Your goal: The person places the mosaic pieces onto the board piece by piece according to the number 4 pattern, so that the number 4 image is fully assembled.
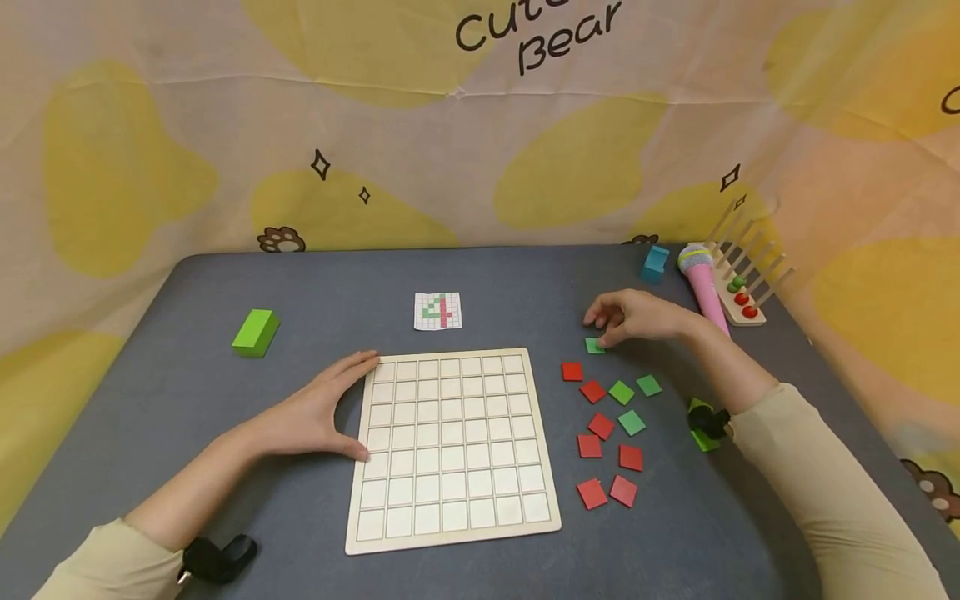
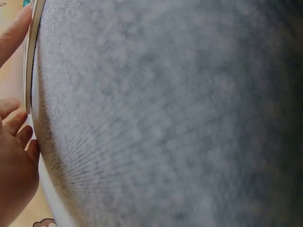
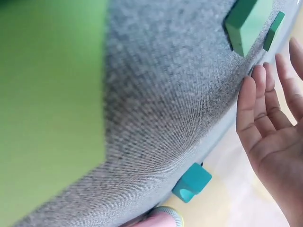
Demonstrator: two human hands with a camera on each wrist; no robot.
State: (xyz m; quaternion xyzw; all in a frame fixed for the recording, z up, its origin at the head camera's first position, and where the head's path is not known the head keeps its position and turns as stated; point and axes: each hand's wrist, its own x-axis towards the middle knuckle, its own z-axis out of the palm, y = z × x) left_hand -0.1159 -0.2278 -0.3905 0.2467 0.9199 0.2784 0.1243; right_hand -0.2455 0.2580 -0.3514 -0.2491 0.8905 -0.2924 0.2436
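A pale wooden grid board (image 1: 450,450) lies flat on the grey table, all its squares bare. My left hand (image 1: 318,412) rests open on the table, its fingers and thumb against the board's left edge (image 2: 29,56). My right hand (image 1: 633,317) hovers right of the board, fingers loosely bent down, with the fingertips touching a green tile (image 1: 595,345). In the right wrist view its fingers (image 3: 274,127) look straight, and the green tile (image 3: 248,21) lies just beyond them. Several red and green tiles (image 1: 607,425) lie scattered to the right of the board.
A small pattern card (image 1: 438,310) lies behind the board. A green block (image 1: 256,332) sits at the left, another green block (image 1: 701,417) under my right wrist. A teal block (image 1: 655,262), a pink microphone (image 1: 705,287) and a peg rack (image 1: 742,292) stand at the back right.
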